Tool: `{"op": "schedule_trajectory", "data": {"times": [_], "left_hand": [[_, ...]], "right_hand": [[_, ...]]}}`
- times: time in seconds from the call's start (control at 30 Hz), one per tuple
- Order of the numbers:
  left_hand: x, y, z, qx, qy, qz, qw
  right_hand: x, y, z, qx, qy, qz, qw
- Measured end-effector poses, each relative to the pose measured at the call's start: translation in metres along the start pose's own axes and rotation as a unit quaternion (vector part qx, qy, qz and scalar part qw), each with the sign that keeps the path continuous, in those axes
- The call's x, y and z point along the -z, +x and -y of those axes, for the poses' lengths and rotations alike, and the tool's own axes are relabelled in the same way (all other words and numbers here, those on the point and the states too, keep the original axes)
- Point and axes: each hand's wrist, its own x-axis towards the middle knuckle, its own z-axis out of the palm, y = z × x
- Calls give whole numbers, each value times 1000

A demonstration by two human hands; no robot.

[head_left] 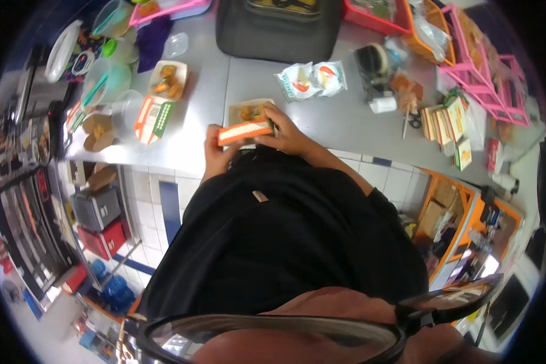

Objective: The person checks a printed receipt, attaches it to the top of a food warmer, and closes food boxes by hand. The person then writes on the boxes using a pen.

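A metal table (pixel 364 133) spreads ahead of me, with a black case (pixel 279 42) standing between 12 and 1 o'clock of where I work. The paper box (pixel 252 104) is right in front of me by the near edge, in my 2 hands; I cannot tell whether its base rests on the metal. At 10 o'clock another box (pixel 178 74) of fried food lies with its printed lid (pixel 155 118) laid back; at 2 o'clock sit 2 white packets (pixel 312 80), and at 3 o'clock a group of printed cartons (pixel 446 124).

I judge the step in hand to be working the box's orange-edged flap (pixel 246 131), with the fried food (pixel 247 113) visible beyond it at 12 o'clock. This calls, I think, for steady, even pressure from either end, so the card does not buckle.

My right hand (pixel 283 134) comes in from 4 o'clock, its fingers bent around the right end. My left hand (pixel 215 150) comes from 7 o'clock, fingertips at the left end. Each grip is partly curled, closed only as far as the box between them allows. How hard I press, and what the hidden fingers do underneath, I cannot tell.
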Motion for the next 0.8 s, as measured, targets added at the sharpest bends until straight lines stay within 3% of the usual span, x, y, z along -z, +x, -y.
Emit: {"op": "schedule_trajectory", "data": {"times": [0.07, 0.1, 0.13, 0.17, 0.2, 0.23, 0.27, 0.33, 0.4, 0.5, 0.67, 0.73, 0.8], "left_hand": [[10, 10, 6, 81, -42, -16, 996], [3, 13, 4, 83, -49, 3, 995], [-6, 16, -7, 145, -47, -19, 988], [-15, 18, -20, 207, -42, -41, 977], [-28, 20, -42, 286, -31, -84, 954], [-32, 24, -37, 296, -58, -83, 950], [-31, 30, -29, 306, -84, -83, 945], [-15, 54, 42, 320, -222, -30, 920], [-20, 61, 46, 308, -139, -69, 939], [-20, 73, 49, 293, -106, -38, 950], [-23, 87, 54, 314, -134, -6, 940], [-26, 88, 49, 327, -152, 5, 933], [-29, 88, 44, 334, -123, -2, 934]], "right_hand": [[-7, 5, 2, -23, -34, -22, 999], [-15, 6, 7, -75, -56, -112, 989], [-22, 7, 9, -125, -78, -202, 968], [-28, 8, 1, -130, -90, -216, 963], [-32, 8, -15, -133, -201, -280, 929], [-36, 7, -31, -133, -309, -338, 879], [-42, 5, -47, -135, -321, -349, 870], [-44, 7, -74, -219, -203, -350, 888], [-40, 12, -72, -209, -196, -353, 891], [-38, 11, -64, -189, -162, -358, 900], [-33, 15, -71, -173, -115, -362, 909], [-30, 17, -76, -234, -89, -338, 907], [-26, 17, -81, -229, -86, -320, 915]]}}
